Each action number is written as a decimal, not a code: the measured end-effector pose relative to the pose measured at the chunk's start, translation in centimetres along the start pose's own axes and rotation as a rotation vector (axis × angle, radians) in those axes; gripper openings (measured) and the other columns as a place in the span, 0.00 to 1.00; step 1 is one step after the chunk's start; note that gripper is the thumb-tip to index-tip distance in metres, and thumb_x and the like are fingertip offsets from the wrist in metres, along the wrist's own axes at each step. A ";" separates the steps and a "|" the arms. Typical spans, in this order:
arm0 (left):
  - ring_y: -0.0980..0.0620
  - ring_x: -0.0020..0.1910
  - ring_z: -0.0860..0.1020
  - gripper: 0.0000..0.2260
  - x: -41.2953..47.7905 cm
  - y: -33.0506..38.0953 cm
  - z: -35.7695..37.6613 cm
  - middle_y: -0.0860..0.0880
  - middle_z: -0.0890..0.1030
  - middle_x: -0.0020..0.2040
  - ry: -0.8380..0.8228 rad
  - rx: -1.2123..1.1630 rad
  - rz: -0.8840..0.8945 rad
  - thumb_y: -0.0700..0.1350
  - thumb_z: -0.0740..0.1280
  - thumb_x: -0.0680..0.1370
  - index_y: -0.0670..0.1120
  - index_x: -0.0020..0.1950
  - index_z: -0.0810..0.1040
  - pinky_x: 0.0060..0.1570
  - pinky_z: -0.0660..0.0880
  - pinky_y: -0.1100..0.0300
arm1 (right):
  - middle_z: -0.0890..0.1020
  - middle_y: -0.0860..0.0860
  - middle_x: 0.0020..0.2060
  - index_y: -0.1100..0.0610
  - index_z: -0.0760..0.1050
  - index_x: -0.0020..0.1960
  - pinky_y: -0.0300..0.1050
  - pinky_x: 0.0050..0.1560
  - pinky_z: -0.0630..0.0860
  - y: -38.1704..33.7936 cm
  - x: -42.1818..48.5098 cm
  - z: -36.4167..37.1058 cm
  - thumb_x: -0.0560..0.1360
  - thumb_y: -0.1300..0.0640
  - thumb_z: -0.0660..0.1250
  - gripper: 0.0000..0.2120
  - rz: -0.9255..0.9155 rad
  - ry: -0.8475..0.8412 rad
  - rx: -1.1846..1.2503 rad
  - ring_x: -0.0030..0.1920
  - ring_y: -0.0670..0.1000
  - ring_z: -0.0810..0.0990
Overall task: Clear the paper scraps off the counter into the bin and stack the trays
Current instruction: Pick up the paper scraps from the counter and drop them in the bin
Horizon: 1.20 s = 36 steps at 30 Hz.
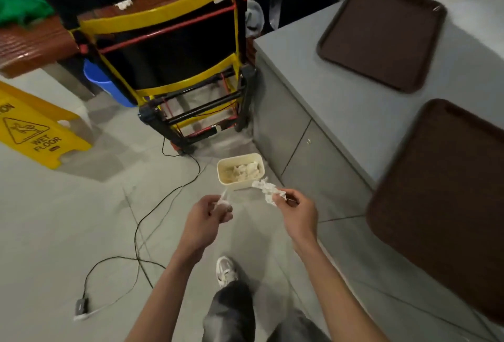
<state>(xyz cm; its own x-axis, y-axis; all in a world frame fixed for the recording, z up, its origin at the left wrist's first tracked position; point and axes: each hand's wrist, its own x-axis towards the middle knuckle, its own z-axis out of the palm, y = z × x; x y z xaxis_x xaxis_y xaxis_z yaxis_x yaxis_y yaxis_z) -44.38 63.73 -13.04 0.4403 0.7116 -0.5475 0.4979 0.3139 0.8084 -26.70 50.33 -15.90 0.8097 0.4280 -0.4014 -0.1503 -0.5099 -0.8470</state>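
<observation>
A small cream bin (224,180) stands on the floor beside the grey counter (354,107), with crumpled paper inside. My right hand (298,212) pinches a crumpled white paper scrap (266,188) just over the bin's near rim. My left hand (206,220) grips a thin white paper scrap (224,199) a little short of the bin. Two brown trays lie apart on the counter: a far tray (381,33) and a near tray (441,205).
A yellow and black frame cart (174,68) stands behind the bin, with a blue bucket (103,82) beside it. A yellow wet-floor sign (35,131) lies at left. Black cables (141,232) and a small adapter (81,307) trail across the floor. My shoe (225,270) is below my hands.
</observation>
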 end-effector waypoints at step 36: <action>0.41 0.72 0.74 0.26 38.4 -12.7 3.6 0.41 0.75 0.74 -0.200 0.956 0.081 0.42 0.66 0.81 0.45 0.80 0.68 0.70 0.70 0.51 | 0.81 0.61 0.66 0.55 0.73 0.75 0.51 0.64 0.79 10.4 29.5 21.2 0.78 0.65 0.66 0.25 0.001 -0.258 -0.830 0.66 0.61 0.81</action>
<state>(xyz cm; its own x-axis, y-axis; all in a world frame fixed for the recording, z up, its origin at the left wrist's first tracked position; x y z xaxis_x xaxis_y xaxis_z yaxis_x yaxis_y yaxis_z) -31.14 84.76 -45.10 0.5742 0.5613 -0.5960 0.8173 -0.4355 0.3773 -16.40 73.47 -43.95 0.6406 0.5320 -0.5538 0.3930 -0.8467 -0.3588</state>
